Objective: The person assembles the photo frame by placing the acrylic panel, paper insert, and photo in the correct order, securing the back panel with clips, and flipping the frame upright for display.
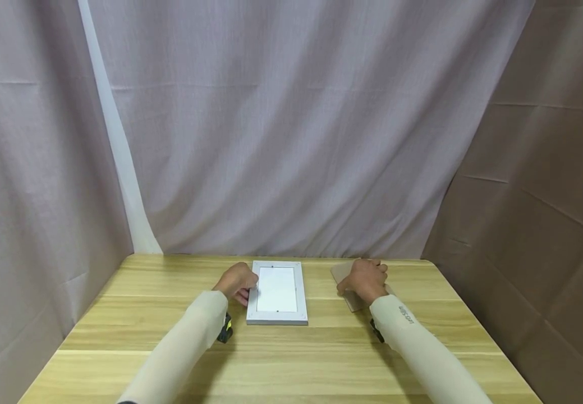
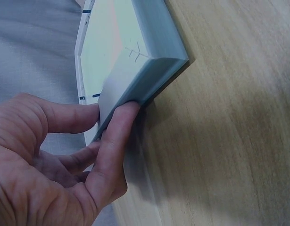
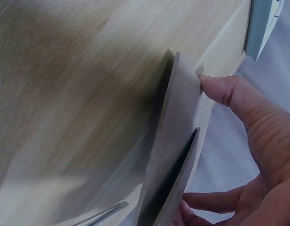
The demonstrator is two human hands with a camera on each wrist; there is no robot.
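A white picture frame (image 1: 277,292) lies flat in the middle of the wooden table (image 1: 291,359). My left hand (image 1: 238,283) grips its left edge. In the left wrist view the thumb and a finger of my left hand (image 2: 114,110) pinch the frame (image 2: 149,56) near a corner. To the frame's right lies a brown backing board (image 1: 344,275), partly hidden under my right hand (image 1: 367,279). In the right wrist view my right hand (image 3: 201,146) holds the board (image 3: 175,155) by its edge, thumb on one side and fingers on the other, with one edge lifted off the table.
Grey curtains hang close behind the table and on the left, and a brown cloth wall stands on the right. The frame's corner (image 3: 260,23) shows past the board in the right wrist view. Bare wood (image 1: 291,370) stretches toward the front edge.
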